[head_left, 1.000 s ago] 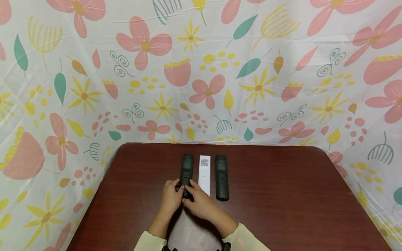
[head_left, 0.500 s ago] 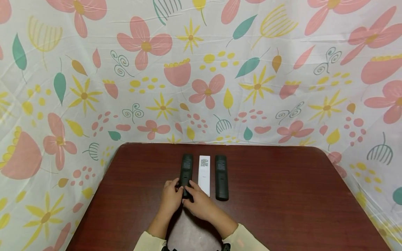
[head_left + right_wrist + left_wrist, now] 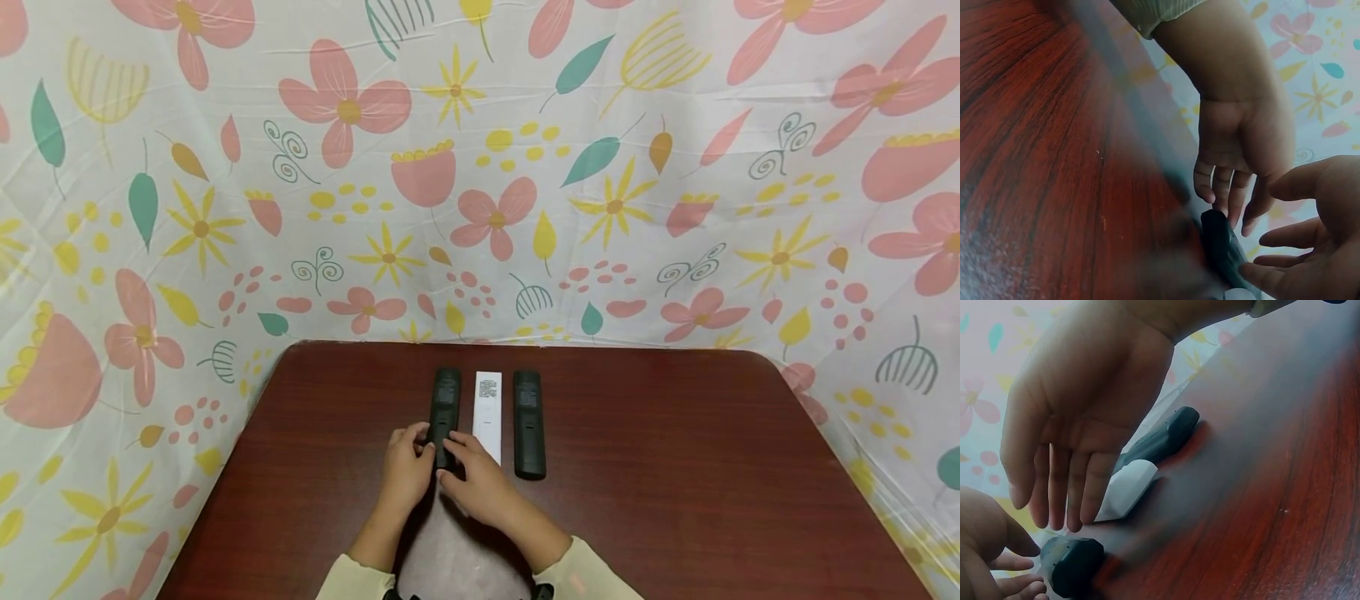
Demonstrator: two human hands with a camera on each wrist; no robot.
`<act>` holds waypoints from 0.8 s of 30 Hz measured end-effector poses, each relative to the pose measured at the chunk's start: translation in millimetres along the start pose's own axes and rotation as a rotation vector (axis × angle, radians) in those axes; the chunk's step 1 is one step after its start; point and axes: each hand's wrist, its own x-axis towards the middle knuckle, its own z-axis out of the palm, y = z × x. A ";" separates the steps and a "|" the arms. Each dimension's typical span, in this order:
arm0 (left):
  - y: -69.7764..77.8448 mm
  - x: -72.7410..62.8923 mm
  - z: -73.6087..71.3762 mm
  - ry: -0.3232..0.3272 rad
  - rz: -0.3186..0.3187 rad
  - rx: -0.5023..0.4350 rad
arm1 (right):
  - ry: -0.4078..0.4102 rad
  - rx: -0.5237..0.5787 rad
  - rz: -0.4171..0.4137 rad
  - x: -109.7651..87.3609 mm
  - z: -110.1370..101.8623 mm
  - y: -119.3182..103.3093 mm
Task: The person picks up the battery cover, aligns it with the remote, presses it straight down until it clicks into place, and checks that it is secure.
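Three remote controls lie side by side on the brown table, backs up: a black remote [image 3: 446,400] at left, a white remote [image 3: 488,408] in the middle and another black remote [image 3: 529,425] at right. Around the near end of the left black remote are both hands. The left hand [image 3: 405,475] is along its left side, thumb near the case. My right hand [image 3: 487,487] reaches in from the right, covering part of the white remote's near end. In the left wrist view, the right hand [image 3: 1097,394] has its fingers extended above the left remote's end [image 3: 1075,565]. Fingertip contact is unclear.
The brown table [image 3: 675,467] has a rounded far corner on each side. A flower-printed cloth [image 3: 480,167] hangs behind it and along both sides. Light sleeves [image 3: 356,577] cover the forearms near the table's front.
Both hands have shifted very slightly at the left black remote's near end, the left one a little leftward, the right one's fingertips a little nearer. The three remotes stay in place.
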 end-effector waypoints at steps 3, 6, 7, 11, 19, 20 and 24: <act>1.5 0.2 -2.0 0.020 0.012 -0.011 | 0.029 0.022 -0.020 -0.1 -1.6 0.8; 4.0 0.3 -4.3 0.039 0.022 -0.019 | 0.060 0.060 -0.043 -0.8 -3.5 1.4; 5.1 0.3 -5.1 0.045 0.022 -0.021 | 0.072 0.071 -0.048 -1.1 -4.2 1.7; 10.1 -0.4 -8.4 0.060 0.027 -0.024 | 0.126 0.116 -0.087 -1.9 -8.0 2.5; 19.1 -3.1 -13.6 0.099 0.063 -0.053 | 0.234 0.081 -0.115 -3.3 -19.6 4.8; 19.8 -3.3 -13.9 0.106 0.073 -0.055 | 0.244 0.075 -0.113 -3.6 -21.1 5.4; 21.9 -3.6 -15.0 0.129 0.116 -0.058 | 0.275 0.052 -0.108 -4.5 -26.6 7.7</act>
